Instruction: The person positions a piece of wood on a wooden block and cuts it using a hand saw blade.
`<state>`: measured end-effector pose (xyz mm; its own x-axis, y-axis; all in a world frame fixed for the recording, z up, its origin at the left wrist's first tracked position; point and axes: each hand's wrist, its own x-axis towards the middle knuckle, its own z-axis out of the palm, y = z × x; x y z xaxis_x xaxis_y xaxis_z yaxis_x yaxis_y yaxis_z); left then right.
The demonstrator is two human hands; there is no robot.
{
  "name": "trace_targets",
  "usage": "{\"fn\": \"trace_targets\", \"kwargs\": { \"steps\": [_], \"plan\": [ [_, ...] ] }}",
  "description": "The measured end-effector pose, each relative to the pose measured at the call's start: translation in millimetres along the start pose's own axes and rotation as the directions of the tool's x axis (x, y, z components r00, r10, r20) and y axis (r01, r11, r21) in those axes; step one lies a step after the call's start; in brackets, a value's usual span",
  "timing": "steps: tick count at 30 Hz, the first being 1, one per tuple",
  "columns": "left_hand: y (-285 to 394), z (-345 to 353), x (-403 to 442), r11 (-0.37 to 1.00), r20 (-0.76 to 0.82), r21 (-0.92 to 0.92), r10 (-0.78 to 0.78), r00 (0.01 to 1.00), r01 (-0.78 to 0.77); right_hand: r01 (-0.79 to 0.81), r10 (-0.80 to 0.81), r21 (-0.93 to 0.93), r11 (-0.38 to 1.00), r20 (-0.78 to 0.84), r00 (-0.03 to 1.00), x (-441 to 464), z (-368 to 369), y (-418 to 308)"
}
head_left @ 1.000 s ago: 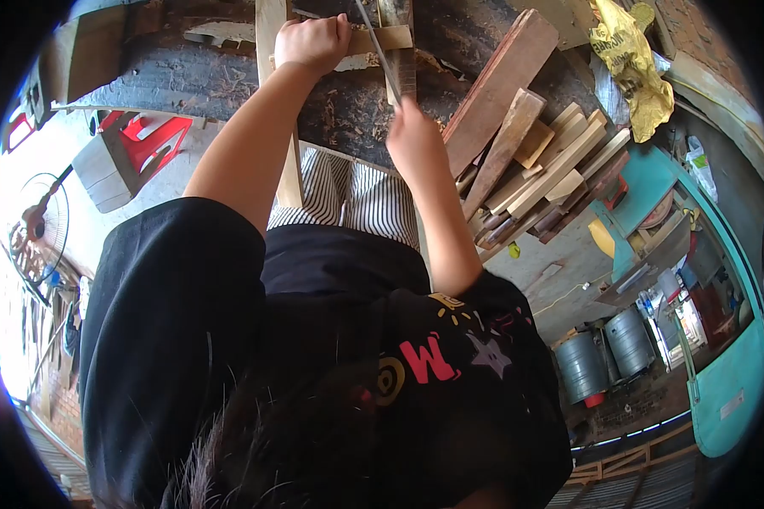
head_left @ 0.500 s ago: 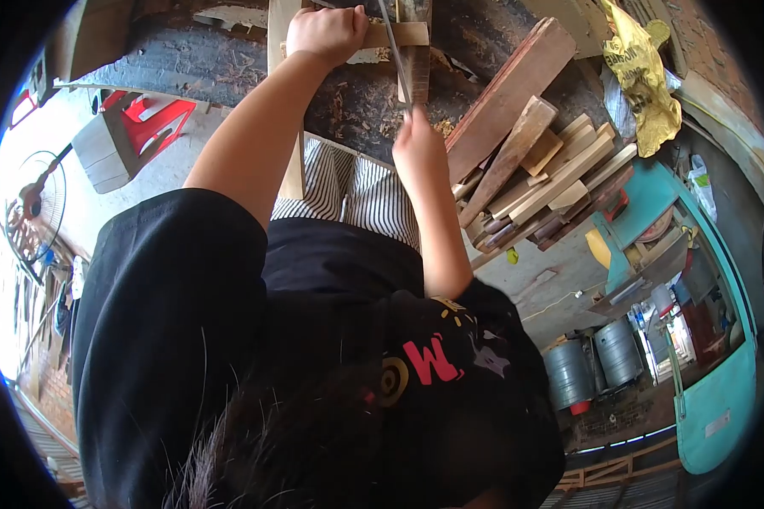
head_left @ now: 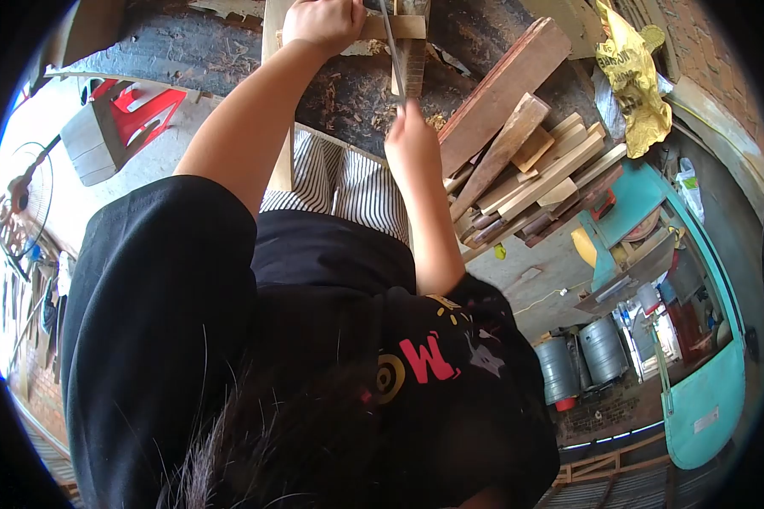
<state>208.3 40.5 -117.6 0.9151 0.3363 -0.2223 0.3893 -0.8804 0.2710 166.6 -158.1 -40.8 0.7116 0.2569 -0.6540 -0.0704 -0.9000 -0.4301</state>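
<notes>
My left hand (head_left: 324,24) is closed over a short wooden strip (head_left: 405,28), pressing it down at the bench's far side. The strip lies across an upright-running board (head_left: 412,72). My right hand (head_left: 413,136), slightly blurred, is wrapped around the near end of a hand saw, whose handle is hidden in the fist. The saw's thin blade (head_left: 396,64) shows edge-on and crosses the strip just right of my left hand. Its far end leaves the top of the view. Another long pale board (head_left: 281,165) runs under my left forearm.
Wood shavings (head_left: 335,93) litter the dark bench (head_left: 187,55). To the right lie a thick reddish plank (head_left: 505,97) and a pile of wooden sticks (head_left: 556,174). Beyond are a yellow bag (head_left: 632,85) and a turquoise machine (head_left: 705,416). A red stool (head_left: 148,119) and fan (head_left: 34,195) stand left.
The whole view has shifted slightly, so the bench and my hands appear a little further left and up. Both hands keep their holds.
</notes>
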Motion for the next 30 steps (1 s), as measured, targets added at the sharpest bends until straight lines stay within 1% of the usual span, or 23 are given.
{"fn": "trace_targets", "kwargs": {
  "steps": [1, 2, 4, 5, 7, 8, 9, 10, 11, 12, 14, 15, 17, 18, 20, 21, 23, 25, 27, 28, 30],
  "plan": [
    [0, 0, 1, 1.0, 0.009, 0.001, 0.004, 1.0, -0.004, -0.05, 0.051, -0.009, 0.999, 0.042, 0.998, -12, -1, 8],
    [-1, -1, 1, 1.0, 0.008, -0.004, -0.002, 1.0, 0.002, -0.049, 0.049, -0.016, 0.999, 0.044, 0.998, -22, -2, 16],
    [-2, 0, 0, 0.999, -0.022, -0.019, 0.035, 0.999, -0.036, 0.005, -0.007, -0.091, 0.996, -0.025, 1.0, -37, -7, 20],
    [-2, 1, -1, 0.999, -0.02, -0.022, 0.031, 0.999, -0.032, 0.005, -0.007, -0.095, 0.995, -0.021, 1.0, -34, -6, 20],
    [-3, 2, 0, 0.998, -0.036, -0.026, 0.063, 0.997, -0.064, -0.029, 0.029, -0.008, 1.0, 0.042, 0.999, -10, -6, 4],
    [-4, 2, 1, 0.998, -0.039, -0.023, 0.06, 0.997, -0.061, -0.098, 0.089, 0.083, 0.992, 0.113, 0.99, 6, -7, -8],
    [-4, 3, 0, 0.998, -0.065, -0.023, 0.064, 0.996, -0.065, -0.096, 0.086, 0.083, 0.992, 0.115, 0.99, 21, 0, -13],
    [-3, 4, -1, 0.997, -0.092, -0.024, 0.069, 0.993, -0.071, 0.021, -0.021, 0.076, 0.997, 0.0, 1.0, 35, 7, -18],
    [-3, 4, 0, 0.997, -0.093, -0.024, 0.07, 0.993, -0.072, 0.136, -0.129, 0.054, 0.989, -0.115, 0.985, 42, 10, -19],
    [-3, 4, 0, 0.998, -0.087, -0.02, 0.062, 0.994, -0.064, 0.135, -0.128, 0.052, 0.989, -0.118, 0.985, 40, 7, -20],
    [-3, 4, -1, 0.998, -0.08, -0.025, 0.054, 0.995, -0.057, 0.071, -0.069, 0.056, 0.996, -0.036, 0.997, 25, -1, -17],
    [-3, 4, -1, 0.998, -0.075, -0.03, 0.056, 0.996, -0.059, 0.067, -0.065, 0.049, 0.997, -0.039, 0.997, 13, -4, -10],
    [-3, 3, 2, 0.998, -0.079, -0.04, 0.051, 0.996, -0.054, -0.013, 0.014, -0.032, 0.999, 0.026, 1.0, -10, -8, 6],
    [-4, 4, 2, 0.998, -0.074, -0.032, 0.049, 0.996, -0.052, -0.007, 0.008, -0.038, 0.999, 0.028, 1.0, -15, -12, 3],
    [-4, 5, -1, 0.998, -0.061, -0.026, 0.046, 0.997, -0.048, -0.073, 0.074, -0.041, 0.996, 0.031, 0.997, -23, -16, -2],
    [-3, 2, -1, 0.999, -0.045, -0.023, 0.046, 0.998, -0.047, -0.073, 0.075, -0.042, 0.996, 0.031, 0.997, -16, -15, -5],
    [-3, 3, 0, 0.999, -0.03, -0.02, 0.045, 0.999, -0.045, 0.028, -0.027, 0.013, 1.0, -0.007, 1.0, 12, -6, -13],
    [-3, 5, -1, 0.998, -0.057, -0.04, 0.046, 0.997, -0.049, 0.035, -0.034, 0.038, 0.999, -0.02, 0.999, 29, -1, -21],
    [-2, 2, 0, 0.998, -0.034, -0.032, 0.046, 0.998, -0.047, 0.056, -0.056, 0.013, 0.998, -0.036, 0.998, 33, 1, -24],
    [-2, 0, 0, 0.999, -0.009, -0.027, 0.044, 0.999, -0.044, 0.055, -0.054, 0.014, 0.998, -0.037, 0.998, 27, 1, -20],
    [-3, 1, 0, 0.999, -0.007, -0.037, 0.034, 0.999, -0.035, -0.056, 0.056, 0.01, 0.998, 0.023, 0.998, -1, -2, -2]
  ]
}}
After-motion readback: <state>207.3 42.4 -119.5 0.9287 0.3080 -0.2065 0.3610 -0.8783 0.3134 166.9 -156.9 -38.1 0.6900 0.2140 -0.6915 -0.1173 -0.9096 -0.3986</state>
